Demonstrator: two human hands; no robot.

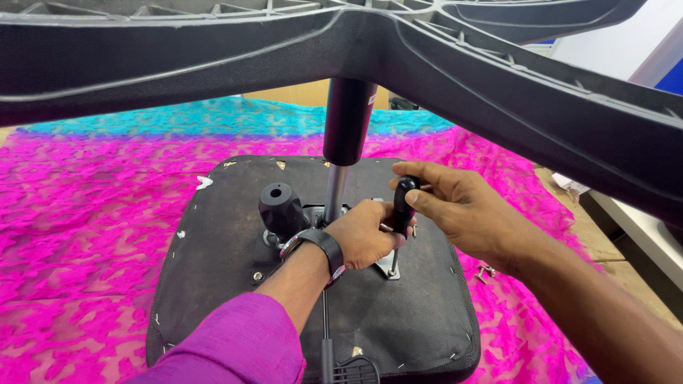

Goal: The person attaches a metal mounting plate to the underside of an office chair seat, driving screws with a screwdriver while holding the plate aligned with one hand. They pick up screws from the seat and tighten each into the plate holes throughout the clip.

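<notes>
- Sweeping in from the left, a pink patterned cloth (78, 235) with a turquoise band at its far edge covers the work surface.
- On it lies an upturned black chair seat (213, 270), underside up, staples dotting its edges.
- A black ribbed knob (279, 206) stands on the metal mechanism plate (388, 267) at the seat's middle, just left of the gas lift column (346, 135).
- That column rises straight up into the black star base (441, 71), which fills the top of the view.
- The left hand (366, 235), wristwatch (320, 249) and purple sleeve (235, 341) behind it, is clenched low beside the column; what it grips is hidden.
- Just right of it, a black-handled screwdriver (403, 203) stands nearly upright, its shaft running down to the plate.
- The right hand (462, 210) grasps that handle, thumb and fingers wrapped around the top.
- Far right, loose screws (485, 272) lie on the cloth just beside the seat's edge.
</notes>
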